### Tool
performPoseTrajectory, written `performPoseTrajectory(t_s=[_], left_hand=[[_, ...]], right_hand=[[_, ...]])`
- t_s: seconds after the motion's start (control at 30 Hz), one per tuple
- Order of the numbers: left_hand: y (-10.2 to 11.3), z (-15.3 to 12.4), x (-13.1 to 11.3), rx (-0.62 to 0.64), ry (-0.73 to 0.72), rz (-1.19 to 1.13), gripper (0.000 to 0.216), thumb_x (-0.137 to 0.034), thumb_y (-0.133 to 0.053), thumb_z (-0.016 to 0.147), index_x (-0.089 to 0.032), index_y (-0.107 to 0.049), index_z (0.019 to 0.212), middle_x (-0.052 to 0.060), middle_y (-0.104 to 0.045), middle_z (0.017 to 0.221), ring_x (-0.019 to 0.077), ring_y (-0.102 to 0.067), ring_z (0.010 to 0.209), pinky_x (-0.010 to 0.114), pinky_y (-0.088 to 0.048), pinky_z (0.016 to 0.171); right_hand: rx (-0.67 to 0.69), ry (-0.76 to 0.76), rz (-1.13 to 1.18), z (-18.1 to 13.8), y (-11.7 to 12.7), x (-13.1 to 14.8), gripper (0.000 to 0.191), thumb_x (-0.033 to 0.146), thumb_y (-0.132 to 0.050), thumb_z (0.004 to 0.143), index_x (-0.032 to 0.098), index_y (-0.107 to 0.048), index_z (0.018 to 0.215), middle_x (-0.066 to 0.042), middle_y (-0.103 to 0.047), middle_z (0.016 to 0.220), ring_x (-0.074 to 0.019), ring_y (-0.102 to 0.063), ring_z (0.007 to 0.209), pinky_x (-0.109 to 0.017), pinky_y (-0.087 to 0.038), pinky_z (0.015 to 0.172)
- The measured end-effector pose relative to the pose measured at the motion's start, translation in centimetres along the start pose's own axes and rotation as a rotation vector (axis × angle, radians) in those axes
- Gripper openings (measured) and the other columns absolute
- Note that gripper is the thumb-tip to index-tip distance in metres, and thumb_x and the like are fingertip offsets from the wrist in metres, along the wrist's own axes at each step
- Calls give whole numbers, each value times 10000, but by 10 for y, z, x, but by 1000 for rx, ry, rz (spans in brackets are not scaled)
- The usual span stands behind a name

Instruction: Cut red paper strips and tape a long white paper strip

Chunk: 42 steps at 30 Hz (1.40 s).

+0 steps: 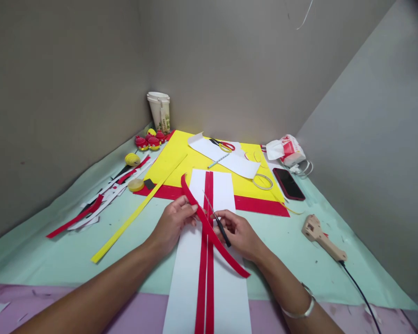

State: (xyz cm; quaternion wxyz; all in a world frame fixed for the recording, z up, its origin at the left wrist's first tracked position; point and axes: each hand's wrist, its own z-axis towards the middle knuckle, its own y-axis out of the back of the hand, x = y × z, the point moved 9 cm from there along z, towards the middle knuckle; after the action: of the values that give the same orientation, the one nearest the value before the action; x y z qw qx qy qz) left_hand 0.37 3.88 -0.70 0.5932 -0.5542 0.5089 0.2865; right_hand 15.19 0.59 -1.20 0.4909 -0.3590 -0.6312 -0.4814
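Observation:
My left hand (176,220) is closed, thumb and fingers pinching a curved red strip (226,257) that runs diagonally in front of me. In my right hand (238,232) is a slim pointed tool (223,232) with a black handle and a thin metal tip; its exact kind is unclear. The tip lies across the raised strip, and the right fingertips are close to the strip too. Below both hands a long white sheet (186,287) lies lengthwise, with two parallel red bands (201,297) down its middle.
Yellow sheet (174,148) with a red border, scissors (226,146) and white paper behind. Left: yellow strip (132,225), paper scraps (104,199), red-and-yellow balls (153,141), cups (159,111). Right: phone (288,183), tissue pack (292,150), corded glue gun (322,239).

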Motion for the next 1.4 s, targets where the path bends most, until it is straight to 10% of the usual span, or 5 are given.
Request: performPoseTrajectory(t_s=[0.67,1.4], left_hand=[[-3,-1,-5,-32,-59,300,173,-317,-676,793,-189,-570,745,-27,-572,650,135,-521,616,265,-425,648],[-2,1,3,2,15,65,173,-322,-659,826,-186,-559,791,-26,-614,620,106,-546,538,211,-429,523]], right_hand=[[-20,-13,101,3,-1,-3,335,401,-663,826,208,-600,1092,48,-539,657,-126,-542,580,-264,-431,577],[-34,-12,91,2,1,0,335,359,-650,831,205,-598,1124,30,-547,720,-128,-548,622,-275,-445,613]])
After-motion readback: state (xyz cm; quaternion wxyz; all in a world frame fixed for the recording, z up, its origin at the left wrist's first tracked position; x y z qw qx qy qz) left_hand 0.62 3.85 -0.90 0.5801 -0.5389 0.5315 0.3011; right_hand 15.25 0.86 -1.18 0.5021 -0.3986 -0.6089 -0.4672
